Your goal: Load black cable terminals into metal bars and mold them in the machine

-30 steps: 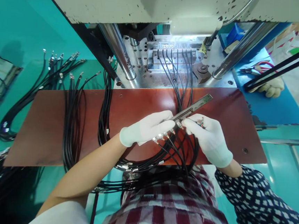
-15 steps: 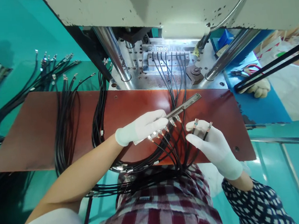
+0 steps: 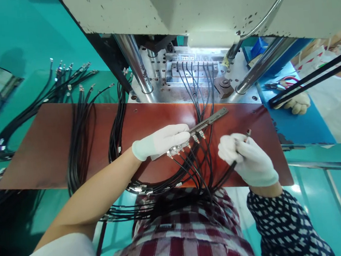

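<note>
In a white glove, my left hand (image 3: 162, 140) grips a flat metal bar (image 3: 213, 118) held at a slant above the brown board (image 3: 151, 113). Several cable connectors (image 3: 195, 137) sit along the bar's near edge, with their black cables (image 3: 193, 169) hanging down toward my lap. My gloved right hand (image 3: 244, 153), to the right of the bar and apart from it, is closed around black cables (image 3: 227, 175). One cable end (image 3: 248, 132) pokes out above the thumb; the other ends are hidden by the fingers.
Beyond the board stands a press with metal posts (image 3: 135, 63); several cables run into its lower fixture (image 3: 192, 72). Cable bundles (image 3: 78, 152) drape over the board's left part. Pliers (image 3: 283, 83) and a glove (image 3: 298, 103) lie on the blue surface (image 3: 313, 127) at right.
My right hand has closed its fingers over the cable ends that stuck up from it, and moved slightly right. My left hand still holds the bar in nearly the same place.
</note>
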Demonstrator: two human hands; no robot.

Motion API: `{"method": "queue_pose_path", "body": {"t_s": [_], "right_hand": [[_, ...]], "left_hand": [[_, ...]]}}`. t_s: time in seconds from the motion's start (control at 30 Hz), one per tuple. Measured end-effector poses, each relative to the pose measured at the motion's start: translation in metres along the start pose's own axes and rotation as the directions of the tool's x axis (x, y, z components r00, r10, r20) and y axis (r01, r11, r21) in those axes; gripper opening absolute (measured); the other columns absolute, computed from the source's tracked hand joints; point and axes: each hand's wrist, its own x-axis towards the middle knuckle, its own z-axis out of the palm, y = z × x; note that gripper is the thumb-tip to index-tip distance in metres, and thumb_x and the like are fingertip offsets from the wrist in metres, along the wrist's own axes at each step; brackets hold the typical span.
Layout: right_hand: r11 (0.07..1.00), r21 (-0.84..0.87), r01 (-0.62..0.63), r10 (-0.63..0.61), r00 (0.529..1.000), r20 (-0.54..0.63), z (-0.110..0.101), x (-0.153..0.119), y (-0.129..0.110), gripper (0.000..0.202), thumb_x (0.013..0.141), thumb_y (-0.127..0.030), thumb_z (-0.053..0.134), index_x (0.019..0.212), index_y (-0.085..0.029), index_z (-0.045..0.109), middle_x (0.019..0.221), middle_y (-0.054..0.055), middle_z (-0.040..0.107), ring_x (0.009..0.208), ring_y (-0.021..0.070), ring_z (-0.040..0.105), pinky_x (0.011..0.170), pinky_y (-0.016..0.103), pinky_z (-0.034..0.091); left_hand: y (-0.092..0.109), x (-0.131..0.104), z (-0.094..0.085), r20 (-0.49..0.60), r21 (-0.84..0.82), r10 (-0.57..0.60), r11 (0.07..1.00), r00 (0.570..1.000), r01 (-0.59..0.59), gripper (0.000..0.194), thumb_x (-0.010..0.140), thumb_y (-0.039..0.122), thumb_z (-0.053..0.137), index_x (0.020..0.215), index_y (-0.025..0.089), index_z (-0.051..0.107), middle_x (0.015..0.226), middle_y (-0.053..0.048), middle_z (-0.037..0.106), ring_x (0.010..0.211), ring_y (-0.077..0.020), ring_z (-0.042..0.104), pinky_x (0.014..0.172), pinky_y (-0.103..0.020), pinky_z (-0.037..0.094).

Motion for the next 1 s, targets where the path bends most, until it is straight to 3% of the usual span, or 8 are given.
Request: {"method": "queue_pose_path", "body": {"t_s": [0.07, 0.1, 0.2, 0.53, 0.67, 0.8, 0.93, 1.0], "right_hand": [[0.962, -0.270, -0.029, -0.040, 0.968, -0.248, 0.009, 0.009, -0.001, 0.025, 0.082, -0.040, 0.072, 0.072, -0.018, 0.066, 0.065, 0.001, 0.056, 0.060, 0.0129, 0.046, 0.058, 0.029, 0.036], [0.922, -0.385, -0.045, -0.087, 0.944, -0.319, 0.014, 0.013, -0.001, 0.019, 0.082, -0.034, 0.070, 0.076, -0.017, 0.068, 0.067, 0.001, 0.058, 0.063, 0.0135, 0.047, 0.061, 0.029, 0.037], [0.872, -0.489, -0.027, -0.197, 0.894, -0.402, 0.025, 0.019, 0.002, 0.014, 0.083, -0.029, 0.063, 0.076, -0.017, 0.064, 0.067, -0.001, 0.056, 0.064, 0.0135, 0.046, 0.062, 0.029, 0.039], [0.897, -0.441, -0.030, -0.151, 0.917, -0.370, 0.031, 0.019, -0.003, 0.016, 0.081, -0.026, 0.062, 0.068, -0.019, 0.056, 0.063, -0.002, 0.052, 0.063, 0.0134, 0.045, 0.061, 0.028, 0.038], [0.906, -0.423, -0.029, -0.158, 0.903, -0.400, 0.035, 0.020, 0.000, 0.015, 0.080, -0.023, 0.061, 0.067, -0.019, 0.054, 0.063, -0.003, 0.052, 0.061, 0.0116, 0.046, 0.060, 0.026, 0.038], [0.867, -0.495, -0.055, -0.169, 0.903, -0.396, 0.030, 0.021, 0.001, 0.014, 0.082, -0.024, 0.060, 0.069, -0.018, 0.058, 0.066, -0.002, 0.058, 0.064, 0.0122, 0.050, 0.061, 0.026, 0.041], [0.832, -0.547, -0.096, -0.117, 0.933, -0.341, 0.017, 0.011, -0.004, 0.017, 0.084, -0.032, 0.066, 0.095, -0.019, 0.069, 0.084, 0.001, 0.068, 0.076, 0.0151, 0.057, 0.075, 0.030, 0.047], [0.827, -0.551, -0.113, -0.113, 0.926, -0.359, 0.011, 0.001, -0.006, 0.027, 0.079, -0.034, 0.073, 0.102, -0.020, 0.069, 0.079, -0.001, 0.064, 0.074, 0.0150, 0.056, 0.076, 0.031, 0.048]], "left_hand": [[0.000, 0.000, 0.000, 0.006, -0.006, 0.012, 1.000, 1.000, -0.012, 0.040, 0.097, 0.052, 0.053, 0.086, 0.014, 0.054, 0.068, 0.003, 0.051, 0.052, -0.0061, 0.046, 0.044, -0.017, 0.039], [0.000, 0.000, 0.000, 0.010, -0.012, 0.015, 1.000, 1.000, -0.015, 0.039, 0.098, 0.052, 0.053, 0.085, 0.014, 0.054, 0.067, 0.003, 0.050, 0.051, -0.0061, 0.046, 0.044, -0.018, 0.039], [-0.002, 0.000, 0.001, 0.014, -0.033, 0.011, 0.999, 1.000, -0.011, 0.038, 0.098, 0.051, 0.052, 0.086, 0.015, 0.053, 0.067, 0.003, 0.050, 0.050, -0.0060, 0.046, 0.044, -0.018, 0.039], [0.001, -0.001, 0.002, 0.020, 0.097, 0.035, 0.995, 0.999, -0.037, 0.039, 0.100, 0.052, 0.046, 0.085, 0.016, 0.049, 0.070, 0.004, 0.050, 0.053, -0.0071, 0.047, 0.047, -0.020, 0.041], [0.005, -0.002, 0.004, -0.010, 0.302, 0.048, 0.952, 0.999, -0.043, 0.039, 0.100, 0.053, 0.044, 0.084, 0.018, 0.045, 0.070, 0.004, 0.048, 0.056, -0.0081, 0.045, 0.051, -0.022, 0.038], [0.006, -0.001, 0.005, -0.054, 0.503, 0.141, 0.859, 0.989, -0.095, 0.040, 0.100, 0.052, 0.043, 0.081, 0.017, 0.044, 0.069, 0.004, 0.044, 0.060, -0.0092, 0.042, 0.058, -0.024, 0.035], [0.004, -0.002, 0.006, -0.075, 0.412, 0.078, 0.910, 0.994, -0.040, 0.041, 0.100, 0.055, 0.042, 0.086, 0.017, 0.047, 0.071, 0.004, 0.048, 0.058, -0.0088, 0.043, 0.054, -0.023, 0.033], [0.004, -0.002, 0.006, -0.077, 0.362, 0.031, 0.932, 0.997, -0.001, 0.042, 0.100, 0.057, 0.041, 0.088, 0.018, 0.048, 0.072, 0.003, 0.049, 0.055, -0.0084, 0.043, 0.051, -0.023, 0.033]]}}
